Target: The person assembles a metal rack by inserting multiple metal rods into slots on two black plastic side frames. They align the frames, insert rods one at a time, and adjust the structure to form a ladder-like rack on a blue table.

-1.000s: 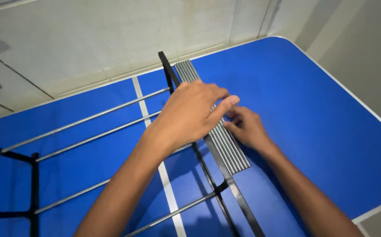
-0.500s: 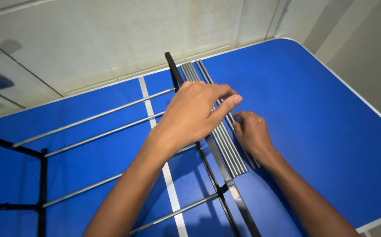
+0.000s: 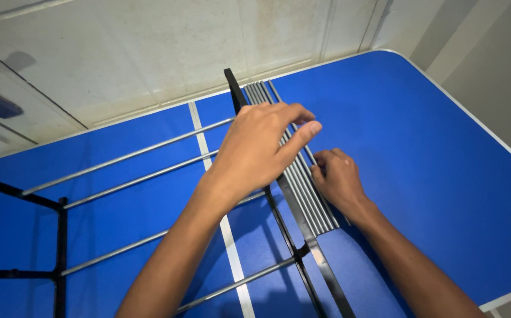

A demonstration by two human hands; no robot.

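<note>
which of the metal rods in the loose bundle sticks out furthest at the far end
The rightmost rod of the bundle: it lies slightly splayed from the others, its far tip past theirs, running under the left hand toward the right hand.

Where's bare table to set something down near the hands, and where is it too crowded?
Free: the blue table right of the bundle of grey rods, out to its white edge. Smaller patches lie between the silver rails left of the white stripe. Crowded: around the black bar, where the left hand and right hand rest on the rods.
</note>
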